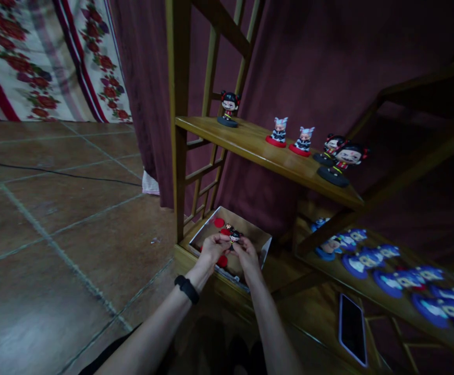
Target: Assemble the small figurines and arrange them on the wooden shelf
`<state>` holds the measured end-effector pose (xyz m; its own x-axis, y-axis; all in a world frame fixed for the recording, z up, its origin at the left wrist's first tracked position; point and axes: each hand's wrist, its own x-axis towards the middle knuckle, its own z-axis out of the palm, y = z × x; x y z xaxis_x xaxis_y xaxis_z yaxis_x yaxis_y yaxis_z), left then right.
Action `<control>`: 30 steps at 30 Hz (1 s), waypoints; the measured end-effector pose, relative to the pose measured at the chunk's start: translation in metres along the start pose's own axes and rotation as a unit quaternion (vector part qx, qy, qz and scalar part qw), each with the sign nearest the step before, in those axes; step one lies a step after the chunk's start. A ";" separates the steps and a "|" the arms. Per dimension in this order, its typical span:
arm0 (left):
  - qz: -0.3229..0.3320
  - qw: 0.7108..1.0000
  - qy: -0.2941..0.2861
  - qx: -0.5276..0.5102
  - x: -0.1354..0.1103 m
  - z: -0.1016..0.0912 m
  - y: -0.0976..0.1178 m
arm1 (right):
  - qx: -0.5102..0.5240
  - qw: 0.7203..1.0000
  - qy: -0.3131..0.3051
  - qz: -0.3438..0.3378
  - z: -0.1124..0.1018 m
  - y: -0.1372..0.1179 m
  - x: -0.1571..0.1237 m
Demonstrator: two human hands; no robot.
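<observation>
Between my two hands, above an open cardboard box [258, 235], I hold a small black-haired figurine [235, 237]. My left hand [213, 247], with a black band on the wrist, has its fingers closed on the figurine's left side. From the other side, my right hand [247, 252] pinches it. The fingers cover most of its lower part. Red round bases [219, 223] and another dark figurine lie inside the box below, partly hidden by my hands. The box rests on the low shelf of a wooden stand.
On the wooden shelf [250, 148] above stand several figurines, black-haired [229, 107] and white-haired [280, 130]. Several blue-and-white figurines [367, 259] line a shelf at the right. A phone [352, 328] lies at lower right. A dark cable [58, 173] crosses the tiled floor.
</observation>
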<state>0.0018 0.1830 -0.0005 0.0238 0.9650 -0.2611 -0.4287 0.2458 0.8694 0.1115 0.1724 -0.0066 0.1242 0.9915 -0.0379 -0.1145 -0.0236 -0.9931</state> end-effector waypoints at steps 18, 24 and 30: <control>0.110 0.980 -0.004 0.164 0.010 -0.003 -0.011 | 0.055 0.998 0.006 0.041 -0.002 0.002 0.000; 0.168 0.942 0.013 0.291 0.000 0.000 -0.003 | 0.106 0.992 0.007 0.070 -0.007 0.005 0.000; 0.227 0.868 -0.038 0.439 -0.012 0.004 0.004 | 0.173 0.982 0.009 0.082 -0.014 0.007 0.001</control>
<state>0.0037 0.1728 0.0079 0.1065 0.9759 0.1906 0.4441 -0.2182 0.8690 0.1250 0.1715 -0.0155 0.0926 0.9755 -0.1995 -0.4611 -0.1355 -0.8770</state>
